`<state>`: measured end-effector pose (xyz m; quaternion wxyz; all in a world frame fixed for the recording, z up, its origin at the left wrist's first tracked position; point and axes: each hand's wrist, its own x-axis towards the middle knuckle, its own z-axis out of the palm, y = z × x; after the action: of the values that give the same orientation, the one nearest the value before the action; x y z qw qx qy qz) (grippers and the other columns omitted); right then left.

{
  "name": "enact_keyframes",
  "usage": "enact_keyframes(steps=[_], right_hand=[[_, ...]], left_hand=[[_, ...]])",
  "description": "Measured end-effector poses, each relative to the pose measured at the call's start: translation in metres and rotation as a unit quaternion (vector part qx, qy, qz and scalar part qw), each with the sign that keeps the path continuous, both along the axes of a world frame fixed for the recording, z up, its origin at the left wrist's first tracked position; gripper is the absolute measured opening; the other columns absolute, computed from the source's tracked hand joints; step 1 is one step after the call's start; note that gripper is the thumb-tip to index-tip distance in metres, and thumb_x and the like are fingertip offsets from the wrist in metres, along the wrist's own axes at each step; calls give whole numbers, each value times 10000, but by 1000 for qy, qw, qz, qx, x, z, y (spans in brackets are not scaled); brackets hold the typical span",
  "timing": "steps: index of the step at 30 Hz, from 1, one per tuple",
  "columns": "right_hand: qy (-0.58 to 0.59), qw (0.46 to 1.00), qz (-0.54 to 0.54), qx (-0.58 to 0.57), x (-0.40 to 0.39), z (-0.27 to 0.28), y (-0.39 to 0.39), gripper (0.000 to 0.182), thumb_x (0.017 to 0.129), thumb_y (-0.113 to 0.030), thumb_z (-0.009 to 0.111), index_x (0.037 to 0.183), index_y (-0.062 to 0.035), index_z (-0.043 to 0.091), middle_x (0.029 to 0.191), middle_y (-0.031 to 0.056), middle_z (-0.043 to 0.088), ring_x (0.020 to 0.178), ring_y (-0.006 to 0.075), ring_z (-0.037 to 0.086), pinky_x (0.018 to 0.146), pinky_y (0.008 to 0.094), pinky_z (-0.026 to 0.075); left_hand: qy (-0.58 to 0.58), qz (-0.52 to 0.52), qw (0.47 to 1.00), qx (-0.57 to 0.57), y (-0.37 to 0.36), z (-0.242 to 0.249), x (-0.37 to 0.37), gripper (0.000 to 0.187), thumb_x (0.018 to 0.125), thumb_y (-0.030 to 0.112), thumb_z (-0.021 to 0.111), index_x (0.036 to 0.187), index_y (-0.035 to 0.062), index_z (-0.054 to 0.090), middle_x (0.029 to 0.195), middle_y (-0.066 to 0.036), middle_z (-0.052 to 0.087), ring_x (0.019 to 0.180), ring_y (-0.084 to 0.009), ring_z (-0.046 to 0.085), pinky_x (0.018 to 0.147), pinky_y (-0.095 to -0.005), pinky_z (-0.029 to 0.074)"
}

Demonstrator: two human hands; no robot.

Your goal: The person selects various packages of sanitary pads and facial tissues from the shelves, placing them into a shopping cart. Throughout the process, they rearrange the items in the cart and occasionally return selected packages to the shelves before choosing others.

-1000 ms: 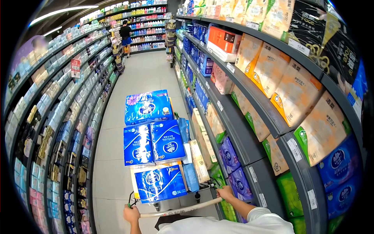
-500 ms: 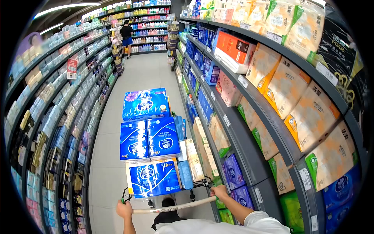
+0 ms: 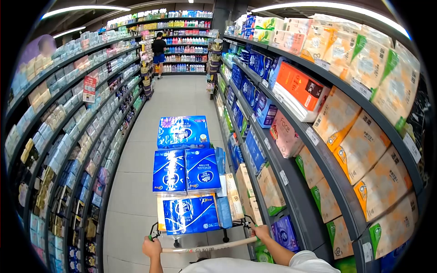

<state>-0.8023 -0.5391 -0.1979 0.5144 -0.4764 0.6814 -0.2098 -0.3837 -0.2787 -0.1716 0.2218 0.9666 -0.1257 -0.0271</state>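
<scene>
My left hand [image 3: 151, 247] is wrapped round the left end of the pale handle bar of a shopping cart [image 3: 209, 248]. At the bar's right end, my right hand [image 3: 261, 232] is closed round it too. Blue tissue packs are stacked in front of the bar: one near pack [image 3: 191, 218], a pair side by side [image 3: 203, 171] behind it, and another pack [image 3: 183, 131] at the front. Light blue packs [image 3: 224, 211] and a beige pack [image 3: 234, 196] stand along the cart's right side. Most of the cart's frame is hidden beneath the load.
Shelves of tissue packs [image 3: 364, 141] run close along the right. Shelves of small packets [image 3: 86, 132] line the left. Grey tiled floor [image 3: 132, 182] stretches forward between them. A person in dark clothes [image 3: 159, 49] stands at the far end near bottle shelves [image 3: 186, 48].
The view has tilted up, so the cart and my hands sit lower and farther right in it. Both hands keep their hold on the handle bar.
</scene>
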Motion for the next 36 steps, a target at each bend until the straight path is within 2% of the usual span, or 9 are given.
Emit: enact_keyframes(steps=[4,6,13,18,25,28,30,31,36], right_hand=[[32,999,5,-26,23,-12,-44,222,688,-186,718,650,30,684,613,125,672,541,209,667,563,332,545],[144,979,77,-119,31,-25,-69,262,743,-191,700,607,33,683,578,130,660,518,192,650,541,335,519],[258,948,57,-175,78,-45,-155,306,726,-259,720,572,3,690,586,148,664,561,239,677,595,364,532],[322,938,71,-105,134,28,-188,406,731,-285,710,965,46,688,1002,256,679,952,384,669,824,447,532],[293,945,88,-117,183,41,-252,353,741,-235,613,965,28,688,1034,257,666,993,402,642,869,457,512],[275,946,123,-119,203,15,-302,367,724,-244,644,896,79,672,922,278,673,888,402,668,778,443,527],[235,959,134,-77,213,14,-322,430,735,-312,682,937,68,681,997,286,664,943,402,654,845,447,511],[175,978,102,-56,214,-18,-342,426,722,-309,700,905,75,685,977,292,665,925,410,656,829,447,514],[150,983,96,-33,243,-30,-389,449,725,-308,693,905,103,675,931,316,659,916,416,657,826,452,509]], left_hand=[[17,-15,1000,-2,-41,3,25,251,723,179,655,919,25,631,814,-200,683,771,-393,667,671,-492,516],[18,-25,999,5,-60,5,40,264,729,180,654,939,22,631,835,-203,687,786,-391,670,682,-488,520],[53,-46,998,3,-136,7,88,286,739,169,643,972,3,633,901,-221,686,843,-394,668,737,-482,525],[50,-43,998,16,-194,3,124,267,750,187,642,957,18,634,922,-207,689,873,-380,667,758,-475,524],[45,-59,996,40,-271,8,172,264,757,224,656,952,46,644,932,-177,696,885,-365,670,752,-463,527],[30,-59,997,35,-315,11,206,267,757,236,664,940,44,646,924,-172,694,884,-366,667,755,-468,525],[38,-48,997,45,-335,8,217,273,754,240,666,941,42,650,906,-174,691,886,-363,664,761,-464,524],[28,-44,998,39,-346,6,225,266,749,236,668,926,38,656,889,-179,690,891,-358,663,766,-458,524],[7,-71,995,64,-392,8,259,256,757,238,653,907,31,663,883,-184,689,893,-361,663,771,-459,522]])
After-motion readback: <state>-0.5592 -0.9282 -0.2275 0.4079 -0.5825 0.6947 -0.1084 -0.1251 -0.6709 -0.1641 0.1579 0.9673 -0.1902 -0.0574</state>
